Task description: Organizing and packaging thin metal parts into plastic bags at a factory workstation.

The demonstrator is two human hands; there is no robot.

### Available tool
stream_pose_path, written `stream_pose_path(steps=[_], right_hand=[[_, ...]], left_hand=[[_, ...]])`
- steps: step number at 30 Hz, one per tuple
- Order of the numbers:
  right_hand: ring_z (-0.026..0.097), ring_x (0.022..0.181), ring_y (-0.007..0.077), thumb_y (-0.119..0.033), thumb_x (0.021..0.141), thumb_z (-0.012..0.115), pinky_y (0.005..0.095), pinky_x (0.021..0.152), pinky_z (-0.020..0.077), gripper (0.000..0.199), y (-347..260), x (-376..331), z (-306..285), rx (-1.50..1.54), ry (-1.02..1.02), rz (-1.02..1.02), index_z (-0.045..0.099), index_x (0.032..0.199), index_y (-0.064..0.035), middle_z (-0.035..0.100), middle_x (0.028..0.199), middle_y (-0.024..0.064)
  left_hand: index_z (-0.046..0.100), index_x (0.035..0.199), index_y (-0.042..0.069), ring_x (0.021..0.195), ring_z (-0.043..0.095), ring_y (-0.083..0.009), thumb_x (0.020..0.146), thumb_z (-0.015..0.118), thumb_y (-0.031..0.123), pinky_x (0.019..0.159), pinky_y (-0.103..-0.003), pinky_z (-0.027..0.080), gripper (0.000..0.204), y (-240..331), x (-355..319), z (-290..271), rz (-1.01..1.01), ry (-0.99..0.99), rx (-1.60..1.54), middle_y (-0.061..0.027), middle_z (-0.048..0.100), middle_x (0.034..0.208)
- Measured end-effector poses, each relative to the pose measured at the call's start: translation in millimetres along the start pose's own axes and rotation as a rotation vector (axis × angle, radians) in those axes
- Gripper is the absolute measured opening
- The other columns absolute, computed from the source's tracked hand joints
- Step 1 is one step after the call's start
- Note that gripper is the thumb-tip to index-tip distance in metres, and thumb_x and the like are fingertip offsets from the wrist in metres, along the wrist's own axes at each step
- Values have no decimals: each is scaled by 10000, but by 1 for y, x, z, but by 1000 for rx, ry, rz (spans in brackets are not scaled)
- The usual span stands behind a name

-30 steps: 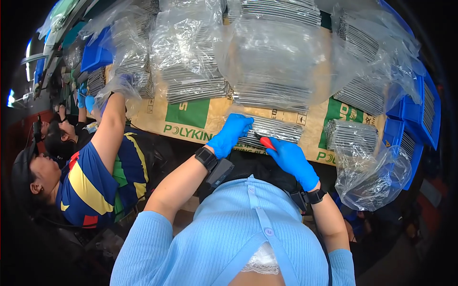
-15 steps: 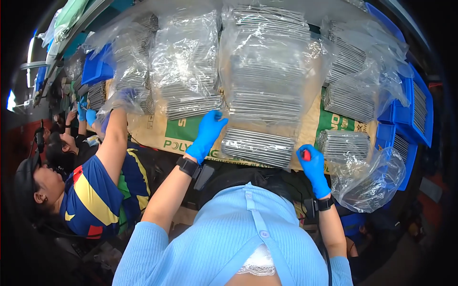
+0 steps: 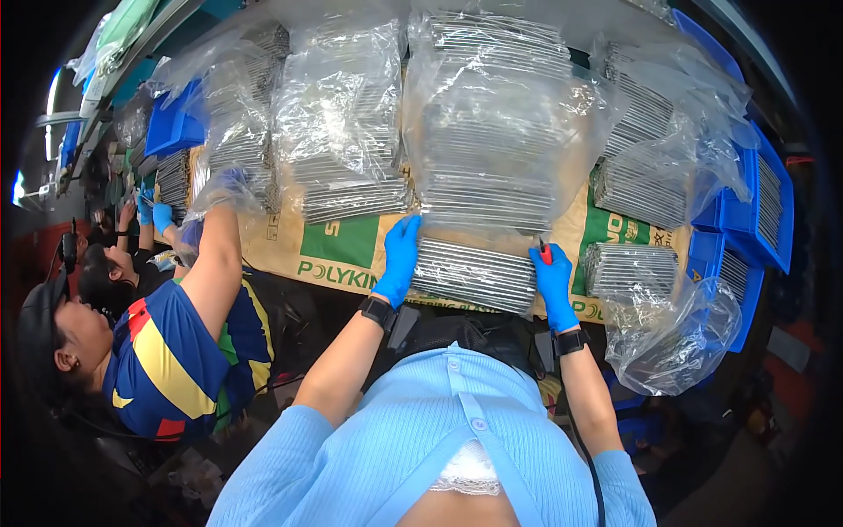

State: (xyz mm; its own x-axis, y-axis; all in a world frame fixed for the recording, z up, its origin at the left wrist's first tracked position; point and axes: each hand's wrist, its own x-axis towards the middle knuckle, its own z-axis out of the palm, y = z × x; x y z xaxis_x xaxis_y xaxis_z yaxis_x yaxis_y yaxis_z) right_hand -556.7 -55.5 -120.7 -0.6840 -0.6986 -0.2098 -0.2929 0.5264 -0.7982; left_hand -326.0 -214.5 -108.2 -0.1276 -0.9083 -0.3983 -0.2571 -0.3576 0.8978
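In front of me lies a stack of thin silvery metal rods (image 3: pixel 474 274), side by side in a block. My left hand (image 3: pixel 400 259), in a blue glove, is closed against the stack's left end. At its right end, my gloved right hand (image 3: pixel 553 285) grips a small red tool (image 3: pixel 545 254) with a dark tip pointing away from me. That hand's fingers are right beside the rod ends; whether they touch the rods is hard to tell. Clear plastic film (image 3: pixel 492 123) covers a larger pile of rods just beyond the stack.
Printed brown sacking (image 3: pixel 342 241) lies under the rods. More bagged rods (image 3: pixel 347 105) stand at the back. A smaller stack (image 3: pixel 630 270), a crumpled plastic bag (image 3: pixel 676 338) and blue bins (image 3: pixel 760 206) are to the right. A co-worker (image 3: pixel 180 351) reaches in at my left.
My left hand has moved right and slightly nearer, onto the left end of the stack. My right hand has moved left and away from me, bringing the red tool to the right end.
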Motion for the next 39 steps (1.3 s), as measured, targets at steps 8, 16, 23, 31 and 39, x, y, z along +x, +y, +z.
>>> stream_pose_path(steps=[8, 16, 23, 31, 39], right_hand=[[454, 558, 137, -169, 753, 673, 279, 523, 375, 221, -42, 22, -10, 198, 18, -17, 537, 750, 5, 521, 627, 103], [506, 609, 98, -156, 754, 675, 250, 555, 388, 165, -147, 40, -86, 623, 118, 149, 589, 806, -25, 569, 687, 16], [520, 601, 107, -181, 754, 679, 255, 549, 397, 180, -194, 33, -121, 634, 161, -8, 594, 801, -30, 576, 688, 26], [532, 642, 123, -229, 796, 649, 273, 632, 439, 298, -167, 41, -110, 242, 304, -215, 591, 999, -19, 609, 758, 38], [616, 785, 286, -217, 783, 651, 342, 677, 472, 389, -83, -83, -105, -59, 342, -284, 525, 1096, -25, 619, 873, 171]], left_hand=[[571, 836, 15, 686, 525, -116, 885, 500, 203, 656, -250, 423, 207, 38, 12, 10, -8, 87, -239, -45, 569, 739], [521, 695, 42, 574, 443, -101, 890, 488, 200, 590, -261, 371, 253, 176, 0, 31, 6, 117, -377, -24, 506, 617], [547, 727, 50, 624, 474, -101, 892, 491, 215, 619, -253, 391, 241, 232, -29, 27, 164, -99, -564, -14, 537, 650], [478, 1146, -25, 989, 504, -182, 862, 546, 218, 864, -296, 394, 379, 196, 12, -10, 454, -92, -45, -121, 531, 1103], [556, 1044, -36, 912, 538, -158, 856, 550, 210, 831, -277, 415, 309, 88, -76, -103, 189, -290, 139, -93, 588, 979]])
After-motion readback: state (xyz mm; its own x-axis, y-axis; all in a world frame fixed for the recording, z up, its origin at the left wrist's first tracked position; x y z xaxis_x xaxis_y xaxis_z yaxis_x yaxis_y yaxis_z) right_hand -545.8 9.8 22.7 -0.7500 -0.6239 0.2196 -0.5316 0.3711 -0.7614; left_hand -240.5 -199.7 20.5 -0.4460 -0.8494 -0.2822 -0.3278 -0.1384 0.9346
